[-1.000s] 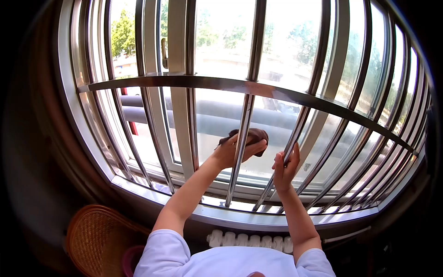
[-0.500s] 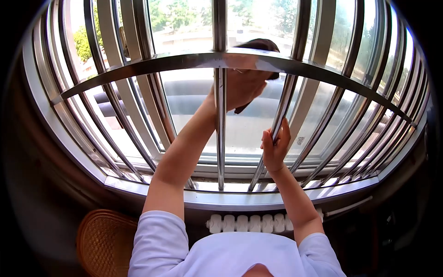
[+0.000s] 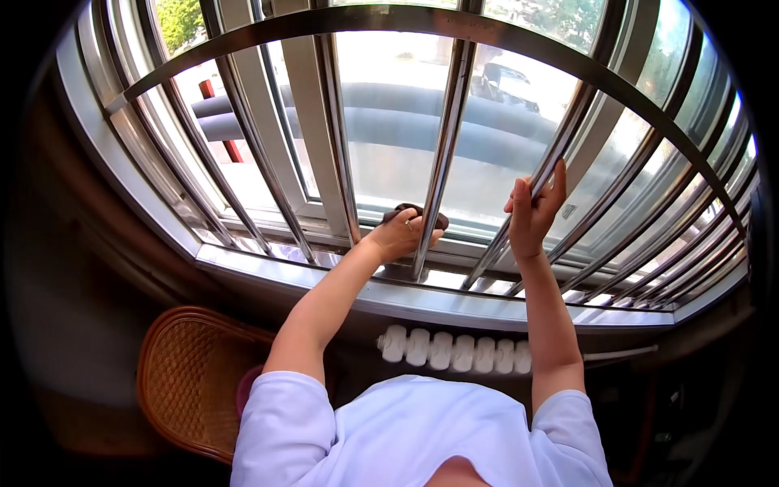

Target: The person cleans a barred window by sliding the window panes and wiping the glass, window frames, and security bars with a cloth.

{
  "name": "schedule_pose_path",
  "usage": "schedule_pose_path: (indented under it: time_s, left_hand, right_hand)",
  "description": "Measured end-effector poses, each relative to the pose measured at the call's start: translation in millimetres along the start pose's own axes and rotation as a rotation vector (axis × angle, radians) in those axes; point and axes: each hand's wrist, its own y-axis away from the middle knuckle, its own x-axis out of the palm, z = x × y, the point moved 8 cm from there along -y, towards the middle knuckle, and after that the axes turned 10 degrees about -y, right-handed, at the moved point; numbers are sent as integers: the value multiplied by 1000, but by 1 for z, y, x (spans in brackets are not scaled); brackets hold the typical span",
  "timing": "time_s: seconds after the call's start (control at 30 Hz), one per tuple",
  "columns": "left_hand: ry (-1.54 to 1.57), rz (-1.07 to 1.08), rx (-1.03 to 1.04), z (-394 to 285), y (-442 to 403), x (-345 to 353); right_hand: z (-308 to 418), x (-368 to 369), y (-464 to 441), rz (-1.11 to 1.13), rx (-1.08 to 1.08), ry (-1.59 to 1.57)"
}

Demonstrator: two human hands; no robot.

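Note:
My left hand (image 3: pixel 396 237) reaches through the window bars, closed on a dark cloth (image 3: pixel 411 213). It is low against the window glass (image 3: pixel 395 154), close to the bottom of the frame. One metal bar crosses in front of its fingers, and a ring shows on one finger. My right hand (image 3: pixel 531 215) is wrapped around another upright metal bar (image 3: pixel 560 148), thumb on one side and fingers on the other. Part of the cloth is hidden behind my left hand and the bar.
A curved metal crossbar (image 3: pixel 389 16) joins the upright bars. Below the sill (image 3: pixel 487 307) runs a white radiator (image 3: pixel 462 354). A woven wicker chair (image 3: pixel 191 373) stands at the lower left, with a pink object (image 3: pixel 247 388) partly behind my sleeve.
My left hand has moved down the glass with the dark cloth, from behind the crossbar to near the sill. My right hand stays on its bar. The view has tilted down.

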Motion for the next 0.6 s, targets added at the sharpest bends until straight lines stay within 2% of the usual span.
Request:
schedule_pose_path:
  time_s: [0.03, 0.1, 0.17, 0.3, 0.37, 0.43, 0.5, 0.6]
  left_hand:
    - [-46, 116, -148, 1, 6, 6]
    - [28, 69, -516, 25, 16, -6]
    - [206, -67, -908, 56, 30, -11]
    - [222, -412, -1309, 136, 19, -27]
    - [80, -463, -1375, 178, 1, -38]
    - [46, -632, -1360, 211, -27, -55]
    - [-81, -584, -1307, 245, -67, -86]
    - [-119, -528, -1100, 253, -98, -81]
  right_hand:
    - [-1, 1, 1, 0, 4, -2]
    - [-2, 0, 2, -26, 7, -4]
    - [-3, 1, 4, -49, 31, -4]
    - [-5, -1, 4, -75, 48, 37]
    - [-3, 1, 4, -72, 34, 29]
    - [-3, -1, 5, -106, 21, -15]
    - [-4, 0, 6, -78, 37, 11]
    - [-6, -1, 5, -90, 51, -4]
